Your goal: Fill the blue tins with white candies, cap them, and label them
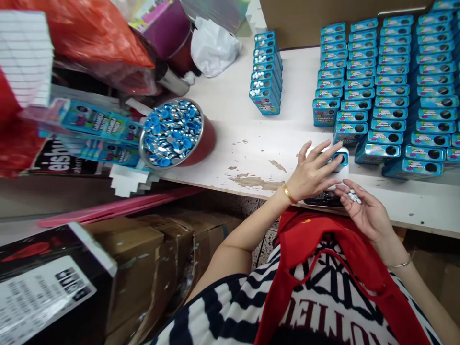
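Note:
My left hand reaches over a small blue candy box, fingers spread and stretched out. Whether its fingertips touch the box is unclear. That box stands on a white scale with a dark front panel, partly covered by the hand. My right hand is cupped, palm up, just to the right, and carries several small white candies near its fingers. Rows of similar blue boxes with dark round openings stand beyond and to the right.
A short row of blue boxes has white candies at the tops. Left of it, a red bucket holds blue and silver caps. A white plastic bag lies behind. Cardboard boxes stand below the white table.

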Available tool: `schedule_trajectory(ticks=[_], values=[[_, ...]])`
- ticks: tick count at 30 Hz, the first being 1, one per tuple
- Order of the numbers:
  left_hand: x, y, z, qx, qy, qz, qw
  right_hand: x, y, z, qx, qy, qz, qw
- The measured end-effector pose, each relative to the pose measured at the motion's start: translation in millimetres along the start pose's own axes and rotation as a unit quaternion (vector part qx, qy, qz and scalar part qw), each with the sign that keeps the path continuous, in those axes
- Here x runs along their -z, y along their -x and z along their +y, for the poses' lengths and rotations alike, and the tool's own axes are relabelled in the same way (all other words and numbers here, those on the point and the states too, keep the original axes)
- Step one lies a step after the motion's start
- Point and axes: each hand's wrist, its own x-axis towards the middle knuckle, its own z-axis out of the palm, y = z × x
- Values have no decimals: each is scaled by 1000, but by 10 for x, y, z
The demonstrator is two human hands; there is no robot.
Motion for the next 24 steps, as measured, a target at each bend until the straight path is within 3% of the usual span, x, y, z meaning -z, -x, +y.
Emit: schedule_trajectory(ticks=[4, 8, 10, 14, 18, 24], values=[[46, -71, -1, 15, 6, 14, 1000, -66, 12, 32, -17, -16, -25, 999], [120, 80, -20, 91, -2, 73, 993, -73, 7, 29, -38, -37, -23, 998], [95, 151, -1, 93, -1, 75, 993, -69, -7, 27, -48, -49, -24, 997], [9, 117, 105, 77, 1, 38, 996, -80, -25, 37, -47, -76, -41, 995], [90, -14, 235, 94, 24, 17, 995, -98, 5, 43, -52, -93, -53, 993], [200, 10, 376, 0, 82, -90, 993, -101, 42, 81, -48, -111, -52, 991]])
